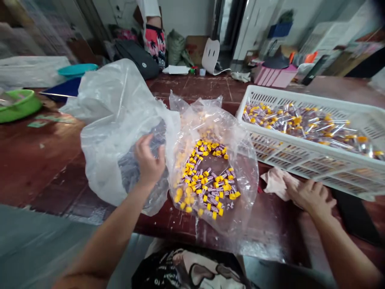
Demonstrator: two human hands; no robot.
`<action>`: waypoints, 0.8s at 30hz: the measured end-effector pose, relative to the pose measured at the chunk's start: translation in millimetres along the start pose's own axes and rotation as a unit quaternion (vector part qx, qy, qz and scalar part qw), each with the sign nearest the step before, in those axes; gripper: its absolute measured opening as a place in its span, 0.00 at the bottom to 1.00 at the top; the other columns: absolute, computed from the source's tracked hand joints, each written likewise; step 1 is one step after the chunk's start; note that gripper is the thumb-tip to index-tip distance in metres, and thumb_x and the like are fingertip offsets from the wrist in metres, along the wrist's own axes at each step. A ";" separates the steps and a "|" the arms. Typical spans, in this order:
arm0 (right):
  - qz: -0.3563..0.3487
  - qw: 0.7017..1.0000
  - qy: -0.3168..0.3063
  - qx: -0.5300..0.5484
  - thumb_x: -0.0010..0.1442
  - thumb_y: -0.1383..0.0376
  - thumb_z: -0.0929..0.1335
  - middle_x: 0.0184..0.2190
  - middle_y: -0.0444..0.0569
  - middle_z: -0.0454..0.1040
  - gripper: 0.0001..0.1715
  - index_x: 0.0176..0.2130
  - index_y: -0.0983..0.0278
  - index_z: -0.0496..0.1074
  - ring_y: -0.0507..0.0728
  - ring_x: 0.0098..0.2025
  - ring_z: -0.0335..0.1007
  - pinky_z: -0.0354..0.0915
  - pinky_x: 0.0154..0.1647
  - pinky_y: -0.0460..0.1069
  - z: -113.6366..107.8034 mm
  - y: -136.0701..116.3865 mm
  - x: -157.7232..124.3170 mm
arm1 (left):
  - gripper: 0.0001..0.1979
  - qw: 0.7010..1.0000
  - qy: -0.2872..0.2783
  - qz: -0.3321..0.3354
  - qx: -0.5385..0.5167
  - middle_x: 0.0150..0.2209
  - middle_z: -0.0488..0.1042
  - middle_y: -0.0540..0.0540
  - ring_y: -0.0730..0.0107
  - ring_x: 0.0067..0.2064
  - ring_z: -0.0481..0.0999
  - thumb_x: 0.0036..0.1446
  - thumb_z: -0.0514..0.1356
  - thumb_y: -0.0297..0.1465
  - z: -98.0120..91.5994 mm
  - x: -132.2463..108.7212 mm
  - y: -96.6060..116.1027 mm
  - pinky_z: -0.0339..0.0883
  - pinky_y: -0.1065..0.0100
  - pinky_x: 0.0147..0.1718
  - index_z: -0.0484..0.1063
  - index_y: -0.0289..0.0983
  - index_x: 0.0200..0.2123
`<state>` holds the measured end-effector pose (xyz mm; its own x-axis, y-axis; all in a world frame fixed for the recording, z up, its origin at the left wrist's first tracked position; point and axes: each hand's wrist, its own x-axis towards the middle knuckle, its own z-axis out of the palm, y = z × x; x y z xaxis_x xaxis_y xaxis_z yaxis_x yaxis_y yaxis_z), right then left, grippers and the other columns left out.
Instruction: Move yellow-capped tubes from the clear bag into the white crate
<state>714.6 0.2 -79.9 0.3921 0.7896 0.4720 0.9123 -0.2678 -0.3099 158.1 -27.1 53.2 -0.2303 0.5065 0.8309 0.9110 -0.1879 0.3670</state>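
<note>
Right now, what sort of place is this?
Probably a small packing workshop: a white slotted plastic crate and a clear plastic bag hold loose yellow-capped wrapped items on a dark red table.

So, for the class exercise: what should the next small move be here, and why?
Probably the right hand should leave the pink cloth and scoop some wrapped purple-and-yellow pieces from the open clear bag into the white crate, which holds similar ones: that hand rests free nearby, while the left hand is busy at the other bag.
</note>
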 end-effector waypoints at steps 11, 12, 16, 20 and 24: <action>-0.282 0.903 -0.269 0.182 0.68 0.60 0.67 0.49 0.60 0.77 0.15 0.49 0.63 0.77 0.63 0.49 0.76 0.69 0.52 0.55 -21.7 -312.5 -25.5 | 0.18 0.902 -0.373 0.011 0.216 0.49 0.77 0.34 0.44 0.55 0.74 0.66 0.56 0.42 -37.2 -53.6 -86.6 0.65 0.45 0.57 0.76 0.36 0.49; -0.272 0.904 -0.289 0.162 0.66 0.61 0.68 0.48 0.61 0.78 0.14 0.47 0.65 0.78 0.63 0.48 0.76 0.69 0.51 0.56 -8.9 -329.5 -26.9 | 0.18 0.896 -0.394 -0.001 0.207 0.49 0.77 0.34 0.45 0.55 0.74 0.66 0.57 0.42 -38.0 -54.6 -81.2 0.65 0.47 0.57 0.77 0.36 0.49; -0.275 0.895 -0.318 0.148 0.61 0.64 0.71 0.36 0.56 0.80 0.07 0.36 0.65 0.79 0.61 0.41 0.77 0.69 0.45 0.53 22.8 -342.9 -26.3 | 0.20 0.891 -0.443 -0.002 0.101 0.55 0.74 0.36 0.51 0.58 0.73 0.67 0.57 0.39 -58.3 -60.5 -77.6 0.66 0.53 0.58 0.73 0.37 0.58; -0.290 0.889 -0.312 0.168 0.63 0.59 0.69 0.39 0.52 0.81 0.11 0.38 0.62 0.79 0.60 0.41 0.77 0.68 0.43 0.51 15.3 -322.6 -24.7 | 0.22 0.873 -0.474 0.094 0.063 0.61 0.69 0.41 0.54 0.60 0.68 0.68 0.52 0.27 -73.2 -67.0 -85.1 0.65 0.54 0.59 0.71 0.46 0.61; -0.281 0.883 -0.287 0.242 0.65 0.55 0.67 0.37 0.51 0.81 0.16 0.43 0.62 0.78 0.58 0.35 0.76 0.68 0.38 0.51 -15.3 -318.0 -40.6 | 0.19 0.873 -0.462 0.114 0.106 0.56 0.70 0.40 0.50 0.57 0.68 0.64 0.60 0.30 -60.1 -63.1 -78.0 0.66 0.51 0.57 0.74 0.46 0.57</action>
<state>410.4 44.9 12.2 -0.3583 0.9096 0.2104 0.7323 0.4136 -0.5411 81.0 -95.1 -2.7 0.2505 0.9574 0.1435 0.9626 -0.2621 0.0691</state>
